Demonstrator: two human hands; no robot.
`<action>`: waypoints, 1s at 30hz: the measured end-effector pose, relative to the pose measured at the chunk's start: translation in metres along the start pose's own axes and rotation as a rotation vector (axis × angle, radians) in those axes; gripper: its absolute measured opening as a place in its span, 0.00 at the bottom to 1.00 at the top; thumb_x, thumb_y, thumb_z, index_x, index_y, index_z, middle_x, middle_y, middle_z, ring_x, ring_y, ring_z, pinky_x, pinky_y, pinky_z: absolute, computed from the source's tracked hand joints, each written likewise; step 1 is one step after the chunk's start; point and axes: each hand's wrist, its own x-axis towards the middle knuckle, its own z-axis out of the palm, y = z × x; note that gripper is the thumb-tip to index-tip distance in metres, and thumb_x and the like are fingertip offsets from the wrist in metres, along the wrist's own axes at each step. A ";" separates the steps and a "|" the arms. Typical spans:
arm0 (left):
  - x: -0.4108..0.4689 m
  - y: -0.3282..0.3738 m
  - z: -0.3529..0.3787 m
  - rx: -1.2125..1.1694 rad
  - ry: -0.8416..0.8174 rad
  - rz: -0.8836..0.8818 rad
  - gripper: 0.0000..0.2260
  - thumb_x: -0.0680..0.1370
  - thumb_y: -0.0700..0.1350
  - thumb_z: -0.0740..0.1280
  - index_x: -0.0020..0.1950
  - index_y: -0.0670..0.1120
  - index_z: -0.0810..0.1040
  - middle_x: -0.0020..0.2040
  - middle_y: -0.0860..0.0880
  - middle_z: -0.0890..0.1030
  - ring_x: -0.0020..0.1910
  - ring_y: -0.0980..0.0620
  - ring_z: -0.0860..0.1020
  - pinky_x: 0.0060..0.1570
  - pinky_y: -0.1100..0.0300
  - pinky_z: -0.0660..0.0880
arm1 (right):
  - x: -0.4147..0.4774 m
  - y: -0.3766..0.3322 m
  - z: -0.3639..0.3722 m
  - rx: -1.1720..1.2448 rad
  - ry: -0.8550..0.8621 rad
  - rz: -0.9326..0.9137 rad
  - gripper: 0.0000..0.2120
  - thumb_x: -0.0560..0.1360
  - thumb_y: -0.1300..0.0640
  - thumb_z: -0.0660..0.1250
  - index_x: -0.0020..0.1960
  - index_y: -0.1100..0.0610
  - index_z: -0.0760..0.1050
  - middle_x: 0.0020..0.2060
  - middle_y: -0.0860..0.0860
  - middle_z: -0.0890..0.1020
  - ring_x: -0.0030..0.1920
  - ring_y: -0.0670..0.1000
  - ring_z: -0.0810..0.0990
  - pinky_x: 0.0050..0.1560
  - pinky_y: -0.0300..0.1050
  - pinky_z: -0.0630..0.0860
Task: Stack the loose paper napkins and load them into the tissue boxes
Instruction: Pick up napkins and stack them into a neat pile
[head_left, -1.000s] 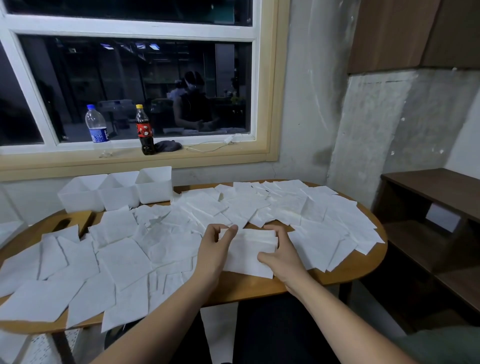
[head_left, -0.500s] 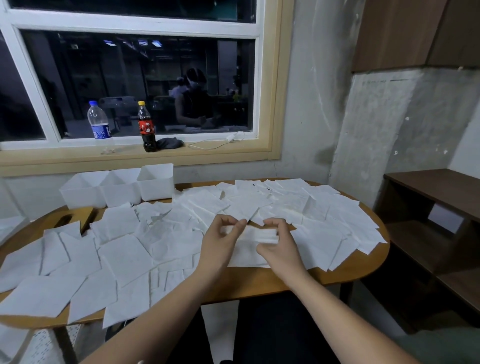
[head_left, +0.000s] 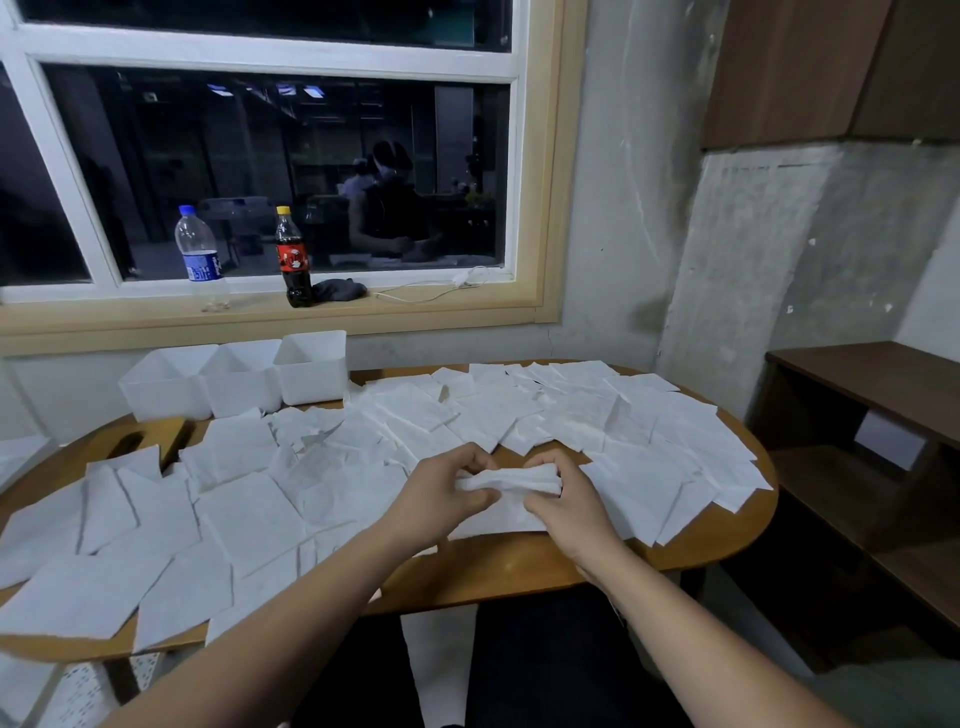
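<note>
A: Step now?
B: Squaring up a napkin wad (head_left: 519, 479), I'd say. It's well right of the tissue boxes (head_left: 239, 384) & nearer the person, just above the bench (head_left: 519, 571).
A: Tips?
B: Looks bunched, so prob. flatten it & line up the edges before adding more.
A: Pose?
B: The left hand (head_left: 441, 493) & right hand (head_left: 569, 501) face each other, fingers curled round the wad's ends, wrists low. The loose napkins (head_left: 249, 519) lie in front & right of the boxes.
</note>
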 end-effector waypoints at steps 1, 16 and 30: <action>0.001 0.000 -0.002 0.004 -0.001 -0.003 0.09 0.78 0.48 0.78 0.55 0.58 0.83 0.50 0.62 0.85 0.51 0.60 0.82 0.55 0.63 0.79 | 0.001 0.001 -0.001 0.007 -0.002 0.003 0.17 0.76 0.65 0.71 0.58 0.47 0.75 0.51 0.49 0.82 0.51 0.51 0.81 0.46 0.43 0.77; 0.056 0.031 -0.092 0.265 -0.142 0.025 0.11 0.78 0.57 0.77 0.55 0.56 0.82 0.51 0.55 0.84 0.50 0.53 0.83 0.52 0.52 0.85 | 0.068 -0.061 -0.011 -0.098 -0.143 -0.101 0.06 0.79 0.56 0.72 0.55 0.52 0.81 0.50 0.48 0.86 0.53 0.53 0.85 0.54 0.55 0.83; 0.131 -0.025 -0.220 -0.183 0.147 -0.262 0.11 0.77 0.50 0.80 0.50 0.45 0.84 0.47 0.44 0.88 0.40 0.52 0.83 0.36 0.59 0.73 | 0.231 -0.149 0.084 0.093 -0.331 -0.075 0.13 0.75 0.52 0.78 0.56 0.55 0.82 0.51 0.57 0.88 0.54 0.60 0.87 0.58 0.58 0.83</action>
